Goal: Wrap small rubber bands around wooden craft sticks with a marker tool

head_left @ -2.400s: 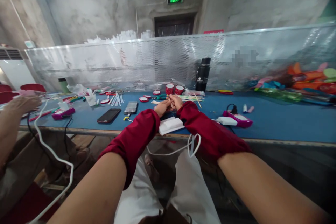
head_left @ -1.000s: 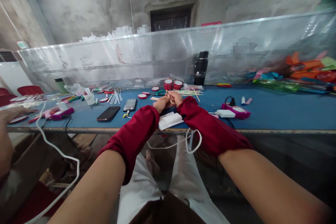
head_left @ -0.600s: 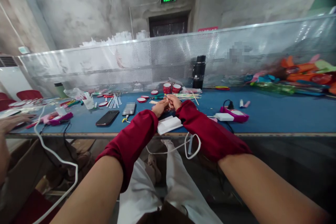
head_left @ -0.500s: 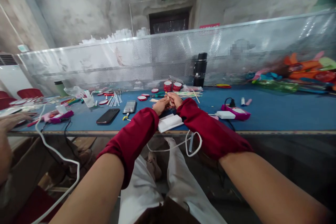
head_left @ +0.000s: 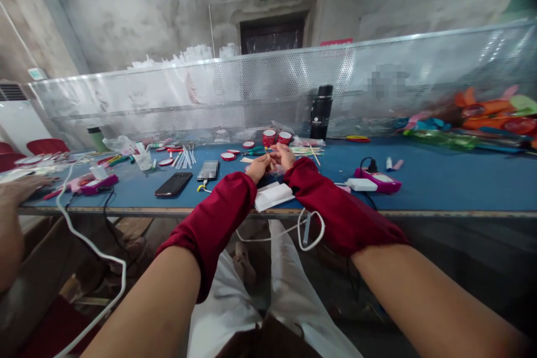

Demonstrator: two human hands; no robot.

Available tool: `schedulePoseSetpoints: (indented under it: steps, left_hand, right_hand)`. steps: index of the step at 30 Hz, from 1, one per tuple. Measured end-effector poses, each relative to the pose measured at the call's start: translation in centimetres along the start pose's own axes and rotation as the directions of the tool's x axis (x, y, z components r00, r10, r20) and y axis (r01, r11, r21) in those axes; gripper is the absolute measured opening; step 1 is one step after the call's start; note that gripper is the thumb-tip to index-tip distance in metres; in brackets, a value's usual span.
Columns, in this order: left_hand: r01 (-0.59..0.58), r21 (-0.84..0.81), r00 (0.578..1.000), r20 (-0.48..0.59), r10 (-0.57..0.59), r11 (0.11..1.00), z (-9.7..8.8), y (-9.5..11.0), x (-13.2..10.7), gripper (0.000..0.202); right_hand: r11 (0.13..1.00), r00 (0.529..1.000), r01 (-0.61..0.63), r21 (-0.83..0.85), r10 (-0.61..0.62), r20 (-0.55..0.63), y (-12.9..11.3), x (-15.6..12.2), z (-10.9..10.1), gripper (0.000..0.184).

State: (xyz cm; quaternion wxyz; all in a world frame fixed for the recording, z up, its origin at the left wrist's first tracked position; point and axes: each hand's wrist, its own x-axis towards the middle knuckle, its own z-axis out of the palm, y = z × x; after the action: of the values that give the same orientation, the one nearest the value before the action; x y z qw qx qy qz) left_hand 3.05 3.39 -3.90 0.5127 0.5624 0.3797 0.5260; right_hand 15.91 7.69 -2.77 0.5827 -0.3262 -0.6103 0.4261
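Left hand (head_left: pixel 258 167) and right hand (head_left: pixel 285 155) meet over the blue tabletop (head_left: pixel 440 184), fingers curled in and pinching a small piece (head_left: pixel 272 161) between them — too small to identify. Just behind: two red cups (head_left: pixel 276 137), one black flask (head_left: pixel 321 112). Nearer: one white block (head_left: pixel 274 196), one black phone (head_left: pixel 173 183) to the left — two pink devices (head_left: pixel 380 179), one at each side
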Motion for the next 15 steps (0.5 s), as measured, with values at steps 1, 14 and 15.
schedulePoseSetpoints:
  steps: [1,14,15]
  left_hand:
    - [0.008,0.007,1.0,-0.023,-0.008,1.0,-0.1,0.0,0.1,0.025]
    - [0.103,0.05,0.99,-0.102,-0.097,0.993,0.1,0.3,0.1,0.039]
    - [0.104,0.054,0.99,-0.105,-0.098,0.993,0.1,0.3,0.1,0.04]
  right_hand:
    - [1.0,0.998,0.022,-0.001,-0.022,-0.053,-0.2,-0.1,-0.1,0.049]
    - [0.966,0.956,0.216,-0.145,-0.239,-0.172,-1.7,-1.6,0.6,0.016]
    - [0.964,0.956,0.216,-0.153,-0.241,-0.169,-1.6,-1.6,0.5,0.017]
